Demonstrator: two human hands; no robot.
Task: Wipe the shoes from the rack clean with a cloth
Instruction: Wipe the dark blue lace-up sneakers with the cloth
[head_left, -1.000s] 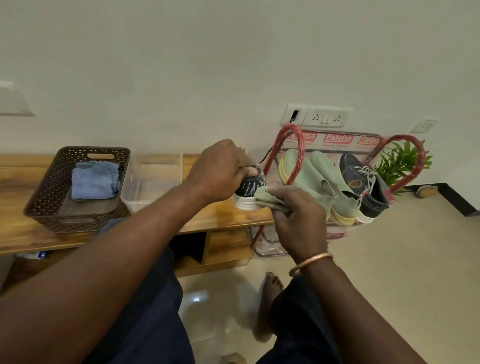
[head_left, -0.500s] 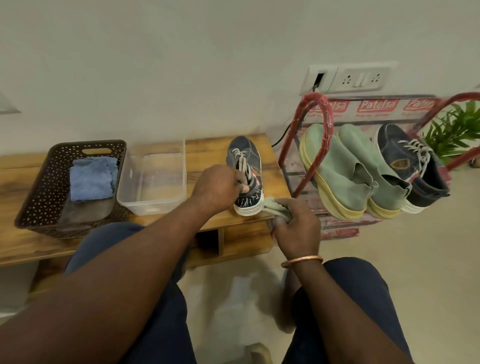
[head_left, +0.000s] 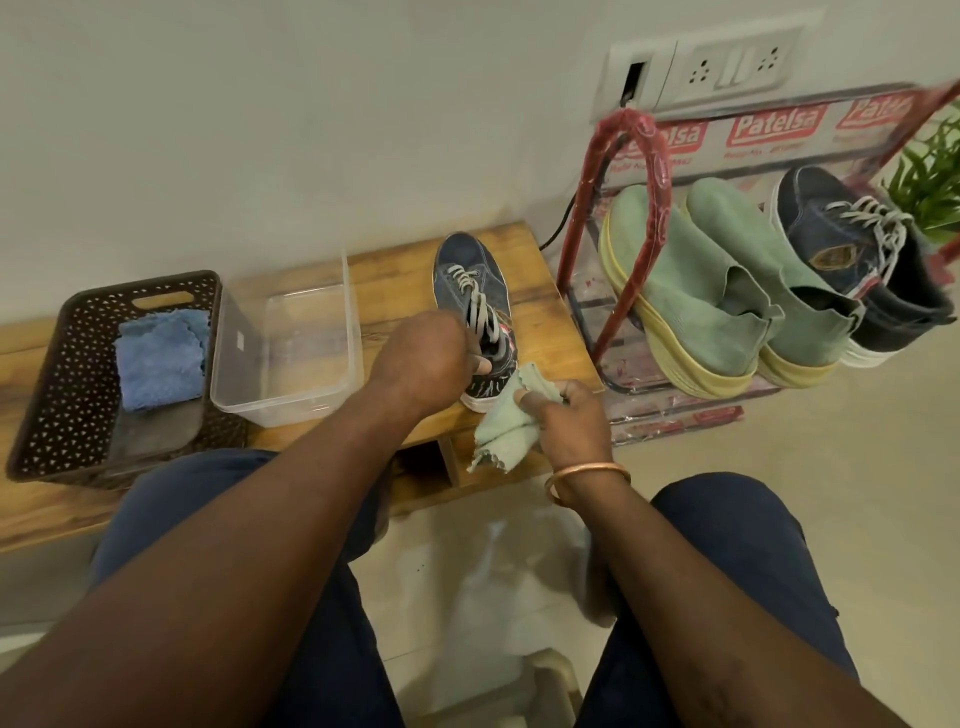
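Note:
A dark blue sneaker (head_left: 470, 275) with grey laces stands on the wooden bench (head_left: 545, 317), toe toward the wall. My left hand (head_left: 421, 364) grips its heel collar. My right hand (head_left: 569, 421) holds a crumpled pale green cloth (head_left: 501, 431) just right of the sneaker's heel, at the bench's front edge. On the red shoe rack (head_left: 631, 156) to the right sit two green slip-on shoes (head_left: 691, 291) and the matching dark blue sneaker (head_left: 852, 260).
A dark perforated basket (head_left: 52, 374) with a folded blue cloth (head_left: 158, 358) stands at the bench's left, next to a clear plastic tub (head_left: 291, 353). A wall socket plate (head_left: 727, 62) and a green plant (head_left: 930, 176) lie behind the rack. My knees frame the tiled floor below.
The view has tipped down and moved closer. The sneaker stands on the bench, still held at the heel. My right hand has drawn the cloth slightly back, and it hangs looser.

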